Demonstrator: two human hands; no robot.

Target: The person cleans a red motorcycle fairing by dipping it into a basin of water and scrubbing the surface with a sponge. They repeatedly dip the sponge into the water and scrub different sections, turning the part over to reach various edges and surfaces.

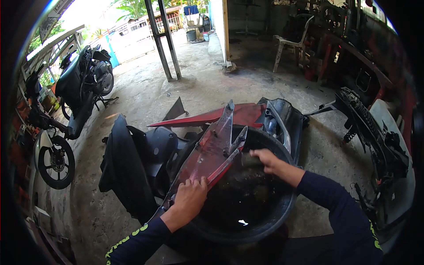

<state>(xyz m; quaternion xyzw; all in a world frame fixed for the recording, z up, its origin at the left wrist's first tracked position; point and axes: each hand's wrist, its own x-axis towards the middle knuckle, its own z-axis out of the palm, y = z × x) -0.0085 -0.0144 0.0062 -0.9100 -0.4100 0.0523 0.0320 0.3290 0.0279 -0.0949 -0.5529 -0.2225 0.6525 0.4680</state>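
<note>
**Red panel held over a dark tub**

Head view: the left hand (191,194) is clenched on the lower end of a red panel (211,150), fingers curled over its edge. The panel is a long, translucent-red piece of motorcycle bodywork; it slants up and away from the hand, its forked tip pointing toward the far side, and its underside faces up. It lies across the left rim of a black tub (282,212), which sits on the concrete floor (145,88) right in front of the person.

The right hand (265,158) is over the tub, close to the panel's right edge. Its fingers are closed round something small and dark; what it is cannot be told. Dark liquid (247,198) fills the tub, with a bright glint on it.

Around the tub lie other parts: a black fairing (128,168) to the left, touching the panel's lower end, a second red panel (229,115) behind, and a grey piece (282,123) at the tub's far rim. To the right stands a stripped frame (375,137). At far left a motorcycle (84,84) is parked. A plastic chair (293,42) stands at the back.
</note>
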